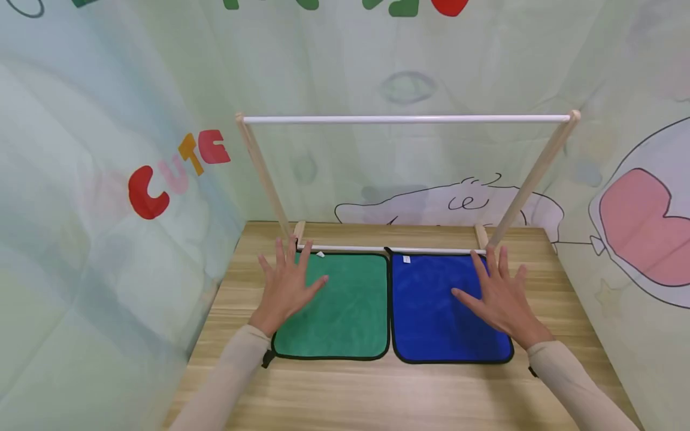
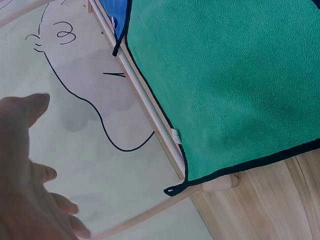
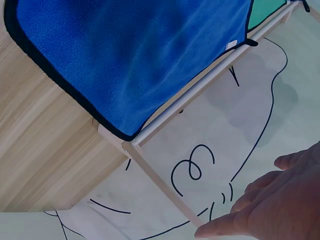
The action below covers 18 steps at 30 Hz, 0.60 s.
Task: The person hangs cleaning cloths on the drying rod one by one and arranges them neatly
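The laying-out looks complete: a green cloth (image 1: pixel 342 317) lies flat on the left of the wooden surface (image 1: pixel 350 395) and a blue cloth (image 1: pixel 436 326) flat on the right, their black borders side by side near the middle. Their far edges run just beside the lower bar (image 1: pixel 350 248) of a rack (image 1: pixel 261 167). Neither cloth is folded, lifted or draped over the rack's upper bar (image 1: pixel 404 120), so I judge any such handling as left undone. The left grip (image 1: pixel 288 290) is spread over the left side of the green cloth, and the right grip (image 1: pixel 504 299) is spread over the right side of the blue one; neither pinches anything, and no clear contact shows. The left wrist view brings out a black loop (image 2: pixel 176 190) at the green cloth's far left corner, largely behind the fingertips in the head view. The right wrist view bares the blue cloth's far right corner, which the hand covers from above. Only the head view takes in the upper bar and both near borders.
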Motion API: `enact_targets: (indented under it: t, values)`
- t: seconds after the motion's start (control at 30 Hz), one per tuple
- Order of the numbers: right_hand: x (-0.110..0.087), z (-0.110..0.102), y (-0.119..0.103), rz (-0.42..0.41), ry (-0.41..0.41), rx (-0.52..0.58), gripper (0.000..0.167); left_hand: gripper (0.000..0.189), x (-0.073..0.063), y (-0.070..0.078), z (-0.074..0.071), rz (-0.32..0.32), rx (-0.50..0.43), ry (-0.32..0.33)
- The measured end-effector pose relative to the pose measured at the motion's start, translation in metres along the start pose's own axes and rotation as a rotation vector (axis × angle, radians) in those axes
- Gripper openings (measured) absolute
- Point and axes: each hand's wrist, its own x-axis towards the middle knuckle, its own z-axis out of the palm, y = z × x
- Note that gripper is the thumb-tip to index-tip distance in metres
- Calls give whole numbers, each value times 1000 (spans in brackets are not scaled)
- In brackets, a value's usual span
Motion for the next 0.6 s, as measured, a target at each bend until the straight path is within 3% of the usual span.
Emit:
enact_targets:
  t: [0.1, 0.3, 0.47, 0.6]
  values:
    - [3, 2, -1, -3, 9, 20, 102, 96, 7, -4, -3, -19, -38, 11]
    - [13, 8, -9, -23, 7, 118, 98, 83, 28, -18, -12, -67, -252, 99]
    - [21, 13, -21, -36, 1, 214, 93, 65, 41, -33, -17, -155, -457, 204]
    - [26, 16, -28, -49, -4, 256, 92, 61, 50, -39, -21, -241, -596, 262]
